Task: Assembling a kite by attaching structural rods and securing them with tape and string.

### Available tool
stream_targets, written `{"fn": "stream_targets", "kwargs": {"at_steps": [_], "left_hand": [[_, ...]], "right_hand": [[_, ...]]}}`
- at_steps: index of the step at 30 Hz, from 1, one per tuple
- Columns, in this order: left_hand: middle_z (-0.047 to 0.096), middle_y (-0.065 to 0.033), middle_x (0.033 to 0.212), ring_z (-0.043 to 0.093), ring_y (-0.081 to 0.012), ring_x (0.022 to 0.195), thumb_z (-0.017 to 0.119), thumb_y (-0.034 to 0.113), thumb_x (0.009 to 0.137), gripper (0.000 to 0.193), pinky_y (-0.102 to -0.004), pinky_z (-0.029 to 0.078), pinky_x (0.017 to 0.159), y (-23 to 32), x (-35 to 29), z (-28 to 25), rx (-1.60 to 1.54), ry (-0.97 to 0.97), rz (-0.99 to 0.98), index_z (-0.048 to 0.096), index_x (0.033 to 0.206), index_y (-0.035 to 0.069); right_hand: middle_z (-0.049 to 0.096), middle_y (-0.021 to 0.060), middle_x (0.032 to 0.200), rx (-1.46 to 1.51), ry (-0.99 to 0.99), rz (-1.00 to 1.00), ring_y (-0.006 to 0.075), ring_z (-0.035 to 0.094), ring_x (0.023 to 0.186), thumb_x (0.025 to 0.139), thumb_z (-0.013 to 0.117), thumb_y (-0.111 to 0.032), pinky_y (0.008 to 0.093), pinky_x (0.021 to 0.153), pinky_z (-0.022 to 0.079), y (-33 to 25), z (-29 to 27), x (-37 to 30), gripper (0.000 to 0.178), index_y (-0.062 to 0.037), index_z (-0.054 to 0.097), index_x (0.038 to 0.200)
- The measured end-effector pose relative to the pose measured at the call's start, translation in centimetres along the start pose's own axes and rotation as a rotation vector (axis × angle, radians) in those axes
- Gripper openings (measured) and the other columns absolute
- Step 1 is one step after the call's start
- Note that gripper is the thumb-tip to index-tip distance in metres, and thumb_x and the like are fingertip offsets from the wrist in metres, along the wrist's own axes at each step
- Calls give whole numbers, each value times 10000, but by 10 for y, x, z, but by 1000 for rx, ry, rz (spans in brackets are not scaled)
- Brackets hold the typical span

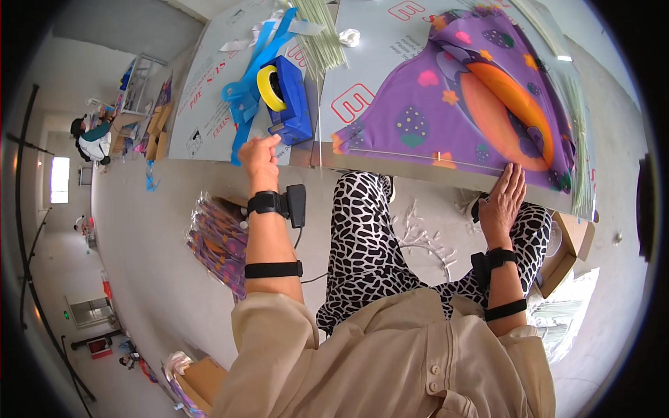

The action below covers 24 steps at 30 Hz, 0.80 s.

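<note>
My left hand (260, 157) is closed, its fingertips at the near end of a blue tape dispenser (295, 104) that carries a yellow-rimmed roll of tape (270, 88). Whatever those fingers pinch is hidden or too small to make out. My right hand (504, 203) lies with fingers stretched out on the near edge of a purple printed fabric piece (397, 97) with strawberries, stars and an orange shape. A thin pale rod (397, 155) runs along that near edge, with what looks like a small bit of tape across it.
Blue strips (244, 97) lie left of the dispenser. Bundles of thin pale rods rest at the table's back (320, 42) and right edge (577, 132), near a crumpled white scrap (350, 37). Below are a bag of printed fabric (216, 240) and a cardboard box (568, 244). Another person (94, 143) is far left.
</note>
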State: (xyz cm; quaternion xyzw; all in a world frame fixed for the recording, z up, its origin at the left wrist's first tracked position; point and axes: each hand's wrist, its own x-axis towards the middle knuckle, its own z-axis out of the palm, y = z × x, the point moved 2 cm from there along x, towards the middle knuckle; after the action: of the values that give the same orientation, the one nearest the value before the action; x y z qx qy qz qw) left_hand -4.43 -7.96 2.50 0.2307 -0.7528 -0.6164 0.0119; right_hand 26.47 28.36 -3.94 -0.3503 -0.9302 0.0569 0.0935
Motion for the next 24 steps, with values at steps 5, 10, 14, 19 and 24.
{"fn": "stream_targets", "kwargs": {"at_steps": [5,10,14,19,24], "left_hand": [[604,-29,708,456,-89,524,708,13,711,113,-240,349,491,-59,8,-6,-329,-97,-315,619,768,55],[667,-122,843,464,-87,558,655,1,738,382,-240,359,503,-69,-63,17,-291,-52,-279,524,1095,25],[659,-193,897,491,-101,612,574,-27,797,417,-230,376,507,-47,-123,51,-399,-357,-129,432,1187,12],[655,-189,981,470,-106,564,525,-3,837,361,-214,339,441,-41,-185,114,-357,-792,-1,420,1182,10],[659,-167,924,420,-79,471,493,-33,795,382,-206,318,407,-52,-216,165,-298,-874,-61,402,1166,-37]], "right_hand": [[210,215,1481,3,37,-41,355,181,1387,624,661,-9,440,1144,129,1,3,0,910,43,207,1411],[206,221,1481,9,27,-7,361,190,1383,625,625,17,448,1140,132,9,3,0,890,41,211,1413],[211,232,1472,129,85,-66,375,190,1380,610,616,29,459,1132,141,13,3,-1,904,38,208,1416],[200,237,1471,258,84,-137,391,176,1379,589,584,16,471,1133,146,1,-16,-2,861,45,270,1390],[333,222,1408,464,52,-331,366,277,1342,611,515,43,441,1122,230,-22,-18,-4,629,74,473,1238]]}}
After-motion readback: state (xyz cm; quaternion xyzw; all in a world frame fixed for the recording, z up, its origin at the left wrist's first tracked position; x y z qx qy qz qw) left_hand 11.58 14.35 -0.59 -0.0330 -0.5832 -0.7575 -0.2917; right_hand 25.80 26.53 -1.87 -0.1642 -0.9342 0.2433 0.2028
